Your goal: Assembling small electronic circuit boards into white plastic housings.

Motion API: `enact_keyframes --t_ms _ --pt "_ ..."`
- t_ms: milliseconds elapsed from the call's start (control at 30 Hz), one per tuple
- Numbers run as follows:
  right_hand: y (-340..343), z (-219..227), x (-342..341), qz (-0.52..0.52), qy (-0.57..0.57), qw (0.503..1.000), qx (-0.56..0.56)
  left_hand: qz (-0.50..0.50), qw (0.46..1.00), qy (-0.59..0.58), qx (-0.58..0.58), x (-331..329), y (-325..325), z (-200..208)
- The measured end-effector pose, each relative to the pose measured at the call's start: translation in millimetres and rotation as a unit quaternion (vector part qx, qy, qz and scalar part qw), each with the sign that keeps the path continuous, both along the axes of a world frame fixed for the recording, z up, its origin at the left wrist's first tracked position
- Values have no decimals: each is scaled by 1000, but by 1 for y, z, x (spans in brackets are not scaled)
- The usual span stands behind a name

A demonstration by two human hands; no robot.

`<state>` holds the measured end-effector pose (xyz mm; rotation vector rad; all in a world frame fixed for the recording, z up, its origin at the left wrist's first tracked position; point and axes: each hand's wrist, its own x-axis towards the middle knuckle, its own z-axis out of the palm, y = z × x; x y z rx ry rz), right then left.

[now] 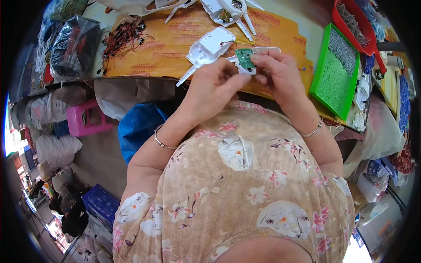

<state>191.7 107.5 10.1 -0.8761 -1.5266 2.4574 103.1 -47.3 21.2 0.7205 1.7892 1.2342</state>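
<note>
Working over a printed orange-yellow plastic sheet (164, 48) on the bench, we have a rectangular bright-green plastic tray (319, 63) of small grey metal parts to our right. A white plastic shell with a slim leg (215, 44) lies just beyond our left hand (210, 85); farther left sits a tangled heap of red and black wires (123, 38). Our left fingers are curled, though we cannot tell what they grip. Our right hand (280, 72) pinches a small square green circuit board (244, 58), which sits between both hands near the bench's front edge.
</note>
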Motion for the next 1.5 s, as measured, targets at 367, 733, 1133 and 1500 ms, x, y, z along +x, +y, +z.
enact_keyframes --t_ms 367,733,1133,1500 --pt "-7 9 -6 94 130 934 318 49 987 -145 57 -36 -15 -2" --pt "3 16 -28 258 150 857 419 2 996 -23 83 -58 -16 4" --pt "1 -3 -22 111 154 641 744 88 983 -41 154 -30 10 -11" --pt "3 -6 -18 150 107 624 759 63 988 95 102 -33 22 -16"
